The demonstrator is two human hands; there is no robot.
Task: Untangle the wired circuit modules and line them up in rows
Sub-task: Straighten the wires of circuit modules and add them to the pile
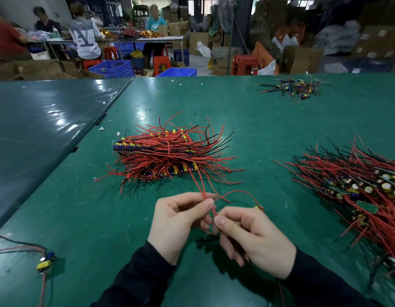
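Both hands — left hand [181, 220], right hand [249, 235] — pinch red wires [208, 197]; lined-up rows [156, 156] at 12 o'clock, tangled heap [356, 191] at 3 remains.

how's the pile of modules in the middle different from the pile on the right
The middle pile has its modules set in rows, yellow and blue parts lined along its edges; the right pile is a loose tangle with boards lying at all angles. The middle pile lies whole in view; the right pile runs off the frame. Both bristle with red and black wires.
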